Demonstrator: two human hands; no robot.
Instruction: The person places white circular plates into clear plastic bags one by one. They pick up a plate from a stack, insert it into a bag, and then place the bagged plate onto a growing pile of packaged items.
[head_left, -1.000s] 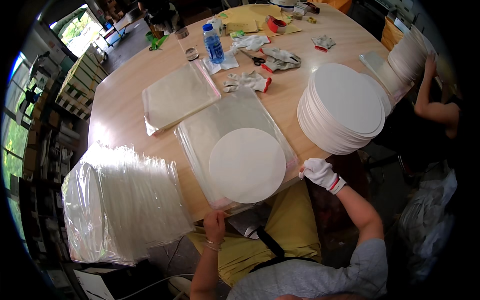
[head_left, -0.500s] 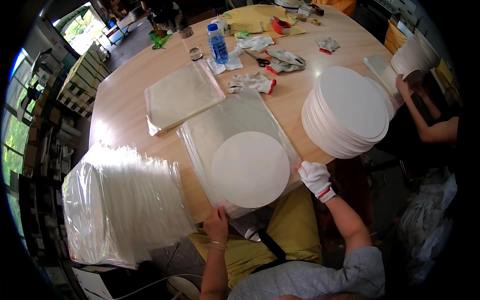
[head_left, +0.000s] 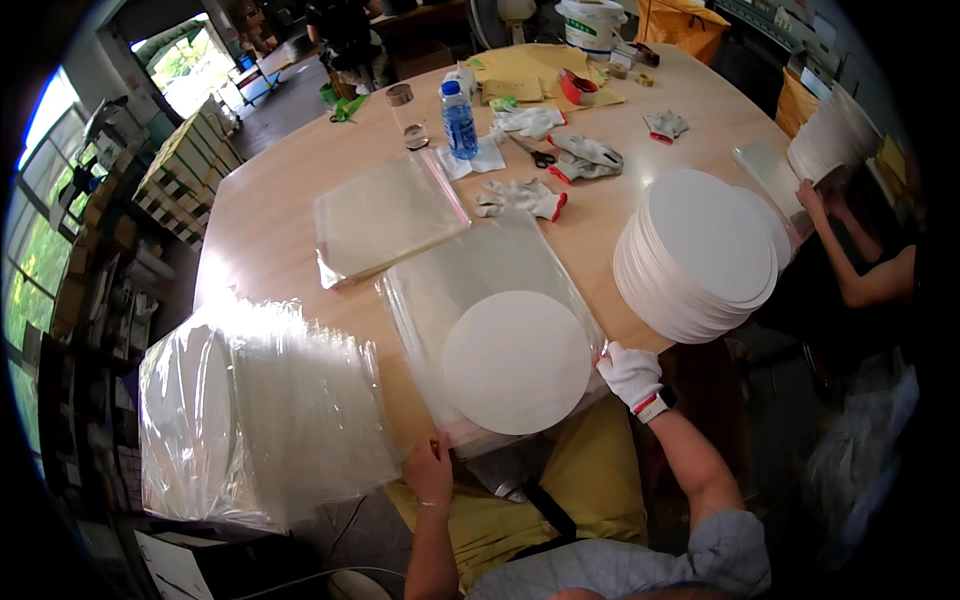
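A round white disc [head_left: 516, 363] lies in or on the top clear plastic bag [head_left: 478, 258] of a flat pile at the near table edge; which of the two I cannot tell. My right hand [head_left: 632, 376], in a white knitted glove, is closed on the bag's near right edge. My left hand [head_left: 428, 472], bare, has its fingers pinched together just beside the bag's near left corner; whether they grip any film is hidden. To the right rises a tall stack of white discs [head_left: 710, 235]. On the left, a leaning row of filled clear bags [head_left: 300, 410] shines with glare.
Another pile of clear bags [head_left: 390, 215] lies farther left. Beyond are work gloves [head_left: 522, 199], scissors [head_left: 533, 152], a blue bottle [head_left: 459, 122], a red tape roll [head_left: 577, 88] and yellow sheets [head_left: 530, 70]. At the right, another person's hands hold discs [head_left: 835, 140].
The whole view has shifted, so the table sits lower in it. My left hand has moved slightly left from the bag's corner. My right hand keeps its hold on the bag's edge.
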